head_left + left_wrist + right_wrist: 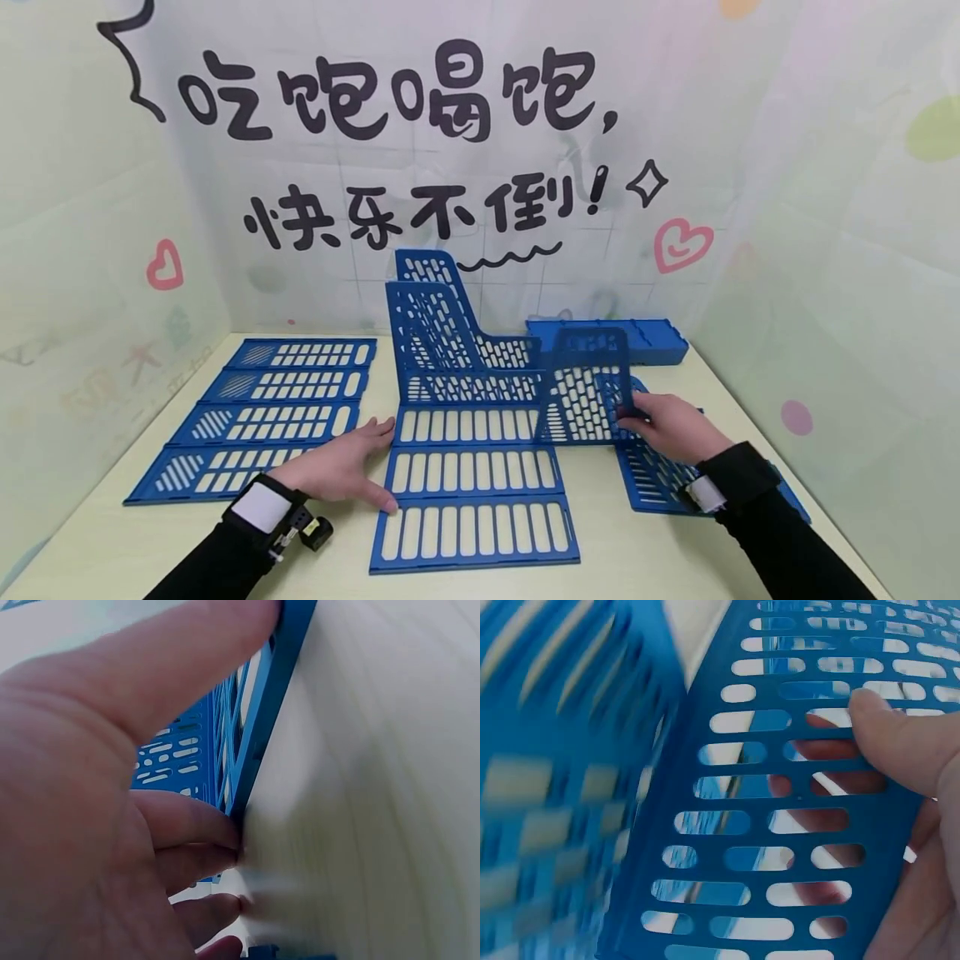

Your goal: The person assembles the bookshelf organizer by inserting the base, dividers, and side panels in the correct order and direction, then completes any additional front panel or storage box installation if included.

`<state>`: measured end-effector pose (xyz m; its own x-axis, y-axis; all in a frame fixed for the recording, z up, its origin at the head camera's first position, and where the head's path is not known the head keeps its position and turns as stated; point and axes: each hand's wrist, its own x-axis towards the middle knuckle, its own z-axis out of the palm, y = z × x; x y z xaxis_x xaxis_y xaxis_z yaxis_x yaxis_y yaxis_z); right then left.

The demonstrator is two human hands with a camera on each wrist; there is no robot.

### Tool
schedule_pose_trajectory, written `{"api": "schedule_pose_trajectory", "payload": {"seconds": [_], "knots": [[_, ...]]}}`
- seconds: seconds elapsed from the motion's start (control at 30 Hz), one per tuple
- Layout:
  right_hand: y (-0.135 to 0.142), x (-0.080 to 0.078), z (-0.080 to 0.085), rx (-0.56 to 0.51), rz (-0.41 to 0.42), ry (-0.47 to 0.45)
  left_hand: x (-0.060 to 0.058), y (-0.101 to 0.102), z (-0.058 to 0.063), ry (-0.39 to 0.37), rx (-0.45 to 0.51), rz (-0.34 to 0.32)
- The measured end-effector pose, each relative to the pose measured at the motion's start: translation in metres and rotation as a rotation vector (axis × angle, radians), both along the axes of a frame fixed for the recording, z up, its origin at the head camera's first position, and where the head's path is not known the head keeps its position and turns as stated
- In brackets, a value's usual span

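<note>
My right hand (pixel 671 425) pinches the edge of a blue perforated file-rack divider (pixel 592 335) between thumb and fingers. The divider stands upright at the right end of a blue slotted base (pixel 465 564), which lies as joined sections on the table. Thumb and fingers spread, my left hand (pixel 341 467) rests at the base's left edge; in the left wrist view its thumb (pixel 202 637) lies at the blue rim. Two tall blue dividers (pixel 432 289) stand at the back of the base. Close by in the right wrist view is another patterned panel (pixel 555 742), blurred.
Joined blue panels (pixel 217 372) lie flat on the left of the table. Under my right hand and sleeve lies another blue perforated panel (pixel 645 492), partly hidden. A long blue part (pixel 637 337) sits at the back right, near the printed backdrop (pixel 450 17).
</note>
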<state>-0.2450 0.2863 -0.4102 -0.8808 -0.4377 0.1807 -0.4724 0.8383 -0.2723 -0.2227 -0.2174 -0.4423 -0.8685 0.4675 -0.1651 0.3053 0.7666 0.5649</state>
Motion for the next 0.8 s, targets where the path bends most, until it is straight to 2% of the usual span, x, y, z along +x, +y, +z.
{"api": "schedule_pose_trajectory", "payload": {"seconds": [0.13,0.43,0.63,0.8], "knots": [[-0.033,-0.001,-0.004,0.009,0.081,0.049,0.000,0.001,0.001,0.007,-0.006,0.002],[-0.110,-0.008,-0.008,0.024,0.199,0.112,0.000,0.002,-0.002,0.020,-0.026,0.022],[-0.167,-0.006,-0.009,0.022,0.290,0.100,-0.003,0.005,-0.006,0.051,-0.026,0.013],[-0.192,-0.007,-0.011,0.010,0.276,0.101,-0.004,0.006,-0.008,0.064,-0.018,0.054]]}}
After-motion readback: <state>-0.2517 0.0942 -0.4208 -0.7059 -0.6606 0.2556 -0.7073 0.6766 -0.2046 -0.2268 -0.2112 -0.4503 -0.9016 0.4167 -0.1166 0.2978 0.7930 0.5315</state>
